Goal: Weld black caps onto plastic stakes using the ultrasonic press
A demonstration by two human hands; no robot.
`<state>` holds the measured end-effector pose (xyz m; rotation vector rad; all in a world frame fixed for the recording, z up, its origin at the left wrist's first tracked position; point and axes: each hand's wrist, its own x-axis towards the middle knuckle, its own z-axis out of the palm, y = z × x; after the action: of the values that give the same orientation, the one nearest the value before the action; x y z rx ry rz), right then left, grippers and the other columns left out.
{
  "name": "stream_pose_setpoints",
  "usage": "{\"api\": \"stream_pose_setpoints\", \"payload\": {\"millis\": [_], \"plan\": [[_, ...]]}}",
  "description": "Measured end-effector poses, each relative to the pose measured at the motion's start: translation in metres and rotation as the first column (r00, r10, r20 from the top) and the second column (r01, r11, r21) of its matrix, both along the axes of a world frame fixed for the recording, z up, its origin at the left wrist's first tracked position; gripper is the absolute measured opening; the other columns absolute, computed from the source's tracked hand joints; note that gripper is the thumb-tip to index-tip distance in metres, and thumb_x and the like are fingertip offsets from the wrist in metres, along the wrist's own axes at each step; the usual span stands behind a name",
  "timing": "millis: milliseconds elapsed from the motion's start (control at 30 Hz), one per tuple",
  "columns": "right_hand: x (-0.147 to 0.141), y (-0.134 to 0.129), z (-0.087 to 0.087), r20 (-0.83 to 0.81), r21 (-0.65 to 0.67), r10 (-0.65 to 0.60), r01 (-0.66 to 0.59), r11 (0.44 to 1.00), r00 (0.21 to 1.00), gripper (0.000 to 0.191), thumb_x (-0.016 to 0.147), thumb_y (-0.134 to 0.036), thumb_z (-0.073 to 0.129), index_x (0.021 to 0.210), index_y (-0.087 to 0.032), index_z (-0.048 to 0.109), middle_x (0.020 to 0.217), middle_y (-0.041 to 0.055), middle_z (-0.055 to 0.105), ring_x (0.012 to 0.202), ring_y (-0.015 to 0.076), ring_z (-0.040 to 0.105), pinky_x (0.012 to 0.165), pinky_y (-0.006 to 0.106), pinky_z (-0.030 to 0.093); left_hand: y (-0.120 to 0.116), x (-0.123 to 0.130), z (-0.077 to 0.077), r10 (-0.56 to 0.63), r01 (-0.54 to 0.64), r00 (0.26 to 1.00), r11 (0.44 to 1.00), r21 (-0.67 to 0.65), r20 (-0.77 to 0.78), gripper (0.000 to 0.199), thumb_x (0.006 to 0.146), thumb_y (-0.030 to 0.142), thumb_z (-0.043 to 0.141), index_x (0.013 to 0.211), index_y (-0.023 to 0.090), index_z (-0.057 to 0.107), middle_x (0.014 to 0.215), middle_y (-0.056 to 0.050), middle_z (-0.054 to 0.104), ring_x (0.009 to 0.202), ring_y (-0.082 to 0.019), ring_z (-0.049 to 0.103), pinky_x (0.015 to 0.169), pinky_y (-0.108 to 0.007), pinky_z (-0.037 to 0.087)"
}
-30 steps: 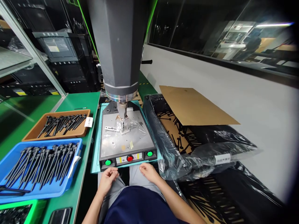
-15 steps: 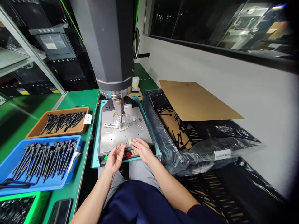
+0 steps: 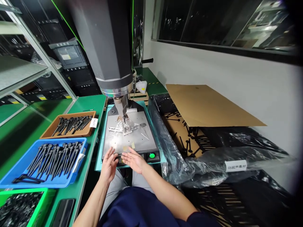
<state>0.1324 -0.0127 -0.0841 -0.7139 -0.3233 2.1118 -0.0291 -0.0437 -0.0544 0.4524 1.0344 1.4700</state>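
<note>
Silver metal shines on the work plate (image 3: 139, 138) in front of me, and my 2 bare hands are at its front edge, nearest the black base. My left hand (image 3: 109, 167) is open and empty, its fingers slightly curled; my right hand (image 3: 134, 160) is open too, fingers stretched out and a little apart, holding nothing. The fingertips of the 2 face each other with a narrow gap between. I cannot tell whether either touches the base.

Just right of my right hand, 1 green button (image 3: 151, 155) shows. The plate lies below the metal tool (image 3: 121, 107) of the grey press head (image 3: 111, 53), with crinkled clear film (image 3: 118, 122) around the tool's lower end.

To my left, a blue tray (image 3: 53, 182) and a brown tray (image 3: 71, 136) hold black rods. To my right, a cardboard sheet (image 3: 213, 107) partly covers a plastic-lined box (image 3: 163, 148) with more rods.
</note>
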Motion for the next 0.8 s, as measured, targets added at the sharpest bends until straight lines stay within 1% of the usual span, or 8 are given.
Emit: {"api": "stream_pose_setpoints", "payload": {"millis": [67, 167, 300, 400, 500, 600, 733, 800], "plan": [[-0.007, 0.003, 0.005, -0.025, 0.03, -0.008, 0.009, 1.0, 1.0, 0.063, 0.074, -0.024, 0.073, 0.132, -0.028, 0.048, 0.114, 0.0096, 0.067, 0.108, 0.0238, 0.065, 0.098, 0.048, 0.045, -0.001, -0.001, 0.007, -0.004, 0.005, 0.999, 0.999, 0.034, -0.042, 0.045, 0.072, 0.028, 0.079, 0.115, 0.027, 0.067, 0.139, -0.006, 0.053, 0.092, -0.013, 0.064, 0.066, -0.02, 0.051], [-0.013, 0.007, 0.014, -0.024, 0.141, -0.132, 0.134, 0.981, 0.991, 0.047, 0.07, -0.028, 0.078, 0.114, -0.028, 0.059, 0.125, 0.0075, 0.06, 0.12, 0.0238, 0.056, 0.103, 0.045, 0.042, -0.008, 0.0, 0.006, -0.05, 0.053, 0.998, 0.997, 0.061, -0.05, 0.035, 0.073, 0.03, 0.078, 0.106, 0.021, 0.071, 0.133, -0.01, 0.058, 0.087, -0.014, 0.063, 0.065, -0.021, 0.05], [-0.013, 0.008, 0.018, 0.0, 0.311, -0.265, 0.252, 0.916, 0.964, 0.029, 0.067, -0.034, 0.081, 0.089, -0.025, 0.063, 0.136, 0.0046, 0.053, 0.128, 0.0259, 0.047, 0.103, 0.043, 0.042, -0.022, 0.008, -0.01, -0.207, 0.205, 0.977, 0.978, -0.039, -0.043, 0.028, 0.075, 0.032, 0.077, 0.097, 0.015, 0.072, 0.117, -0.012, 0.066, 0.083, -0.014, 0.064, 0.065, -0.022, 0.05], [-0.01, 0.007, 0.016, 0.085, 0.484, -0.311, 0.234, 0.843, 0.947, 0.024, 0.071, -0.036, 0.079, 0.086, -0.024, 0.064, 0.144, 0.0047, 0.046, 0.132, 0.0281, 0.044, 0.105, 0.045, 0.041, -0.022, 0.017, -0.021, -0.34, 0.339, 0.94, 0.936, -0.091, 0.01, 0.039, 0.075, 0.033, 0.077, 0.11, 0.017, 0.07, 0.126, -0.015, 0.063, 0.1, -0.02, 0.065, 0.077, -0.028, 0.052], [-0.004, 0.004, 0.015, 0.245, 0.735, -0.428, 0.121, 0.667, 0.87, 0.02, 0.078, -0.038, 0.072, 0.091, -0.023, 0.068, 0.148, 0.0074, 0.042, 0.138, 0.0295, 0.039, 0.109, 0.048, 0.038, -0.01, 0.025, -0.022, -0.333, 0.329, 0.934, 0.943, 0.052, 0.132, 0.053, 0.075, 0.037, 0.077, 0.124, 0.022, 0.063, 0.14, -0.014, 0.054, 0.121, -0.026, 0.055, 0.096, -0.037, 0.047], [0.009, 0.002, 0.018, 0.38, 0.892, -0.61, -0.1, 0.441, 0.695, 0.015, 0.084, -0.031, 0.065, 0.096, -0.023, 0.07, 0.153, 0.0079, 0.036, 0.139, 0.029, 0.039, 0.11, 0.047, 0.039, 0.005, 0.026, -0.012, -0.235, 0.202, 0.937, 0.968, 0.145, 0.26, 0.055, 0.076, 0.041, 0.076, 0.126, 0.025, 0.061, 0.138, -0.011, 0.056, 0.123, -0.024, 0.054, 0.102, -0.04, 0.044], [0.03, 0.002, 0.023, 0.299, 0.921, -0.863, -0.36, 0.149, 0.407, 0.024, 0.081, -0.012, 0.058, 0.095, -0.024, 0.073, 0.157, 0.0025, 0.028, 0.142, 0.0307, 0.032, 0.111, 0.049, 0.038, 0.017, 0.017, 0.009, -0.057, 0.004, 0.92, 0.991, 0.137, 0.387, 0.035, 0.08, 0.032, 0.073, 0.114, 0.026, 0.067, 0.109, -0.005, 0.07, 0.102, -0.018, 0.065, 0.096, -0.035, 0.049], [0.035, 0.003, 0.019, 0.198, 0.894, -0.926, -0.446, 0.036, 0.322, 0.034, 0.077, -0.004, 0.055, 0.097, -0.025, 0.073, 0.159, -0.0003, 0.023, 0.145, 0.0333, 0.024, 0.114, 0.054, 0.034, 0.019, 0.012, 0.019, -0.023, -0.037, 0.892, 0.992, 0.124, 0.451, 0.023, 0.081, 0.026, 0.071, 0.103, 0.023, 0.07, 0.097, -0.003, 0.072, 0.093, -0.016, 0.067, 0.09, -0.032, 0.052]]}}
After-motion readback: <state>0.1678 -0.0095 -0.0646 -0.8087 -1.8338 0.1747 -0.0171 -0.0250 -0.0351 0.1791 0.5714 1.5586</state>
